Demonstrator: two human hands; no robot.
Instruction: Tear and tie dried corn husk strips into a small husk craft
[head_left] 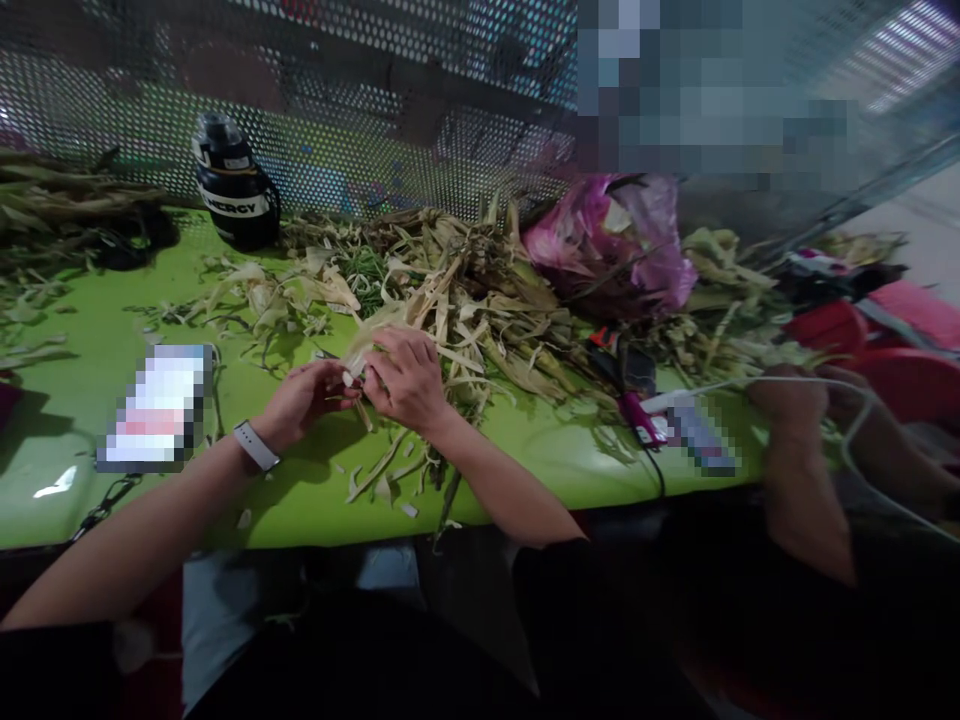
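Over the green table, my left hand (306, 402), with a white band on its wrist, pinches the white lower end of a pale dried leafy stalk (362, 350). My right hand (406, 374) is close against it, fingers bent round the same stalk. What lies under the right fingers is partly hidden. Just beyond both hands spreads a heap of dried leaves and stalks (480, 290), yellowish and brown, with a few green bits. Small trimmings (382, 482) are scattered on the table in front of the hands.
A black jug (234, 190) stands at the back left before a perforated metal panel (337, 120). One phone (156, 410) lies left, another (703, 438) right. A pink plastic bag (615, 245) sits behind the heap. Another person's hand (789, 398) works at right, near red basins (904, 385).
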